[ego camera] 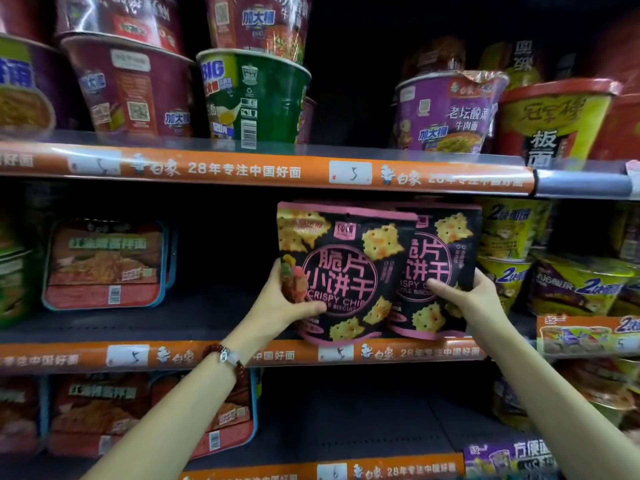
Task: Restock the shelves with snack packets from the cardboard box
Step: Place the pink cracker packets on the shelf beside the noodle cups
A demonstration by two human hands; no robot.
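Note:
Two black and pink biscuit packets stand upright side by side at the front edge of the middle shelf (pixel 214 320). My left hand (pixel 277 306) grips the lower left edge of the left packet (pixel 341 271), thumb across its front. My right hand (pixel 464 296) holds the lower right part of the right packet (pixel 440 268), which sits partly behind the left one. The cardboard box is out of sight.
Noodle tubs crowd the top shelf, among them a green tub (pixel 252 98) and a purple tub (pixel 446 112). Flat noodle trays (pixel 104 265) stand at the middle shelf's left, yellow cups (pixel 509 244) at its right. More trays (pixel 145 410) fill the lower shelf.

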